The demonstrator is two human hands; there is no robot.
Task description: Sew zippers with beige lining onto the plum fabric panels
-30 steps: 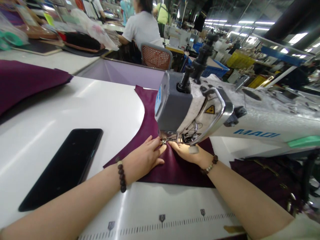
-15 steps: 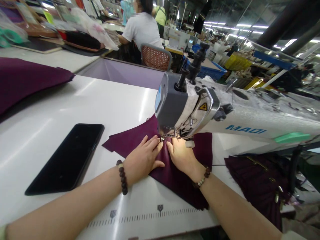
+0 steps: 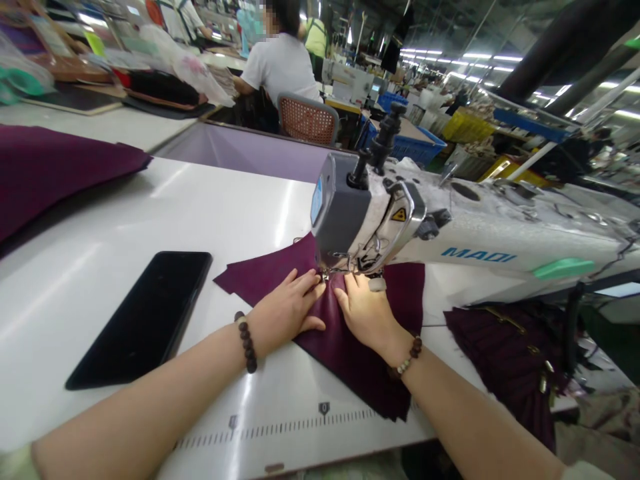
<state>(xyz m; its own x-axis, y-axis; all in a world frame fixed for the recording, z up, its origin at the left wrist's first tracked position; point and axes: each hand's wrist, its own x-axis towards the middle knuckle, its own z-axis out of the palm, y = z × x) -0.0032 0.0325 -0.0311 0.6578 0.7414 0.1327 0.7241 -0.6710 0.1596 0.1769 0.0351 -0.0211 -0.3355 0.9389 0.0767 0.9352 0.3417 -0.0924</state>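
A dark purple leather-like piece (image 3: 345,353) lies under the head of a sewing machine (image 3: 350,207), around its presser foot (image 3: 325,274). My left hand (image 3: 287,310) rests on it left of the foot, fingers stretched forward and thumb apart. To the right of the foot, my right hand (image 3: 367,310) presses the same piece flat, its fingertips partly hidden beneath the machine head. The piece's jagged lower edge points toward the table's front, and one corner sticks out to the left. I cannot make out the stitches.
A black phone (image 3: 143,320) lies left of my hands. More purple material (image 3: 60,173) sits at the far left. Gathered purple pieces with zippers (image 3: 510,360) lie at right. A ruler scale (image 3: 280,428) runs along the front edge. Beyond the table, a person in white (image 3: 283,63) sits on a chair.
The view has shifted slightly. Both hands remain on the purple piece beside the presser foot, and the piece looks turned or shifted only a little.
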